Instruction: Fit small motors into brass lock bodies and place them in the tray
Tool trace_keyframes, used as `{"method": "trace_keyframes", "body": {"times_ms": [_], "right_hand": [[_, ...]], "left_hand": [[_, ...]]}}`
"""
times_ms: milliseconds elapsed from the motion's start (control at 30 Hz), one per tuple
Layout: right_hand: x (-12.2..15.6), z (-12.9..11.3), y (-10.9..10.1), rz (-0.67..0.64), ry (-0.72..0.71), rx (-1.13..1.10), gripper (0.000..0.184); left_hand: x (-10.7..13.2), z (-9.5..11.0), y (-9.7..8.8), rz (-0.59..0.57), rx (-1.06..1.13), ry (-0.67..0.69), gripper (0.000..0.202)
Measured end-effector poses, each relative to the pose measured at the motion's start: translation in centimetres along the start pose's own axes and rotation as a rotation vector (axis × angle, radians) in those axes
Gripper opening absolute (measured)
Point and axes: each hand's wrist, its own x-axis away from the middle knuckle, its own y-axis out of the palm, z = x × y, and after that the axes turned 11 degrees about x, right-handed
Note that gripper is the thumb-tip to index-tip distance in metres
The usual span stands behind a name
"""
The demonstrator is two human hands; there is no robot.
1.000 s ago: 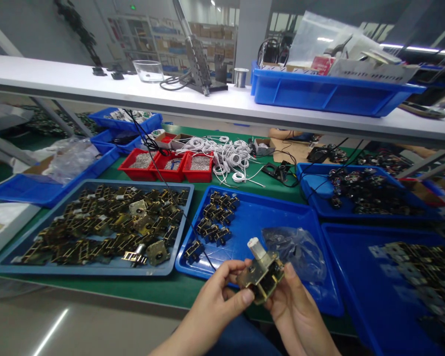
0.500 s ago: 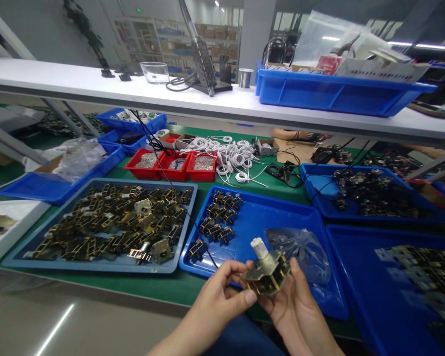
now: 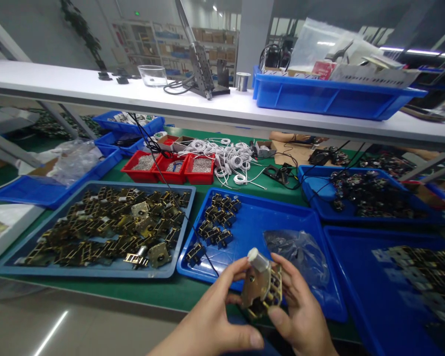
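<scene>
Both my hands hold one small brass-coloured metal assembly (image 3: 261, 289) with a white cylindrical tip, just above the near edge of the middle blue tray (image 3: 259, 222). My left hand (image 3: 217, 316) curls around its left side, thumb low and fingers behind it. My right hand (image 3: 300, 311) grips its right side, fingers wrapped over the top. The part's flat plate faces me, tilted upright. A crumpled clear plastic bag (image 3: 298, 252) lies in the tray just beyond my right hand.
A grey-blue tray (image 3: 22, 247) at left is filled with several brass assemblies. Small dark parts (image 3: 217, 220) sit in the middle tray. Blue trays (image 3: 356, 257) of parts lie at right. Red bins (image 3: 170, 168), white cable coils (image 3: 230, 155) and a white shelf (image 3: 96, 89) stand behind.
The assembly has been turned in my hands from lying flat to standing with its plate facing me. My left thumb has dropped lower and my right fingers now wrap over the top.
</scene>
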Motion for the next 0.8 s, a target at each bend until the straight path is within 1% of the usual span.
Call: {"method": "trace_keyframes", "body": {"times_ms": [67, 167, 233, 333, 433, 500, 567, 633, 700, 800], "right_hand": [[0.1, 0.8, -0.4, -0.004, -0.208, 0.271, 0.08], [-0.3, 1.1, -0.6, -0.027, -0.615, 0.592, 0.073], [-0.7, 0.5, -0.6, -0.026, -0.838, 0.701, 0.064], [-1.0, -0.7, -0.5, -0.025, -1.031, 0.784, 0.044], [-0.9, -1.8, -0.8, -0.024, -1.13, 1.003, 0.031], [-0.7, -2.3, -1.2, 0.005, -1.163, 1.204, 0.025], [-0.5, -2.8, -1.5, 0.048, -1.204, 1.353, 0.021], [-0.4, -3.2, -1.6, 0.098, -1.226, 1.439, 0.017], [-0.4, -3.5, -1.4, 0.114, -1.229, 1.481, 0.014], [-0.7, -3.6, -0.8, 0.117, -1.211, 1.481, 0.018]], "left_hand": [[0.0, -0.2, 0.0, -0.032, -0.135, -0.007, 0.097], [-0.2, -1.3, 0.4, -0.048, -0.269, 0.037, 0.092], [-0.4, -2.2, 0.6, -0.022, -0.283, 0.111, 0.092], [-0.7, -3.0, 0.7, 0.0, -0.346, 0.313, 0.091], [-1.0, -2.7, 0.4, 0.04, -0.526, 0.511, 0.086], [-1.1, -2.3, 0.0, 0.109, -0.647, 0.599, 0.08], [-1.2, -2.1, -0.3, 0.16, -0.754, 0.681, 0.07], [-1.2, -2.0, -0.6, 0.176, -0.838, 0.748, 0.06], [-1.2, -2.1, -0.8, 0.182, -0.899, 0.809, 0.054], [-1.4, -2.0, -1.0, 0.201, -0.945, 0.848, 0.049]]}}
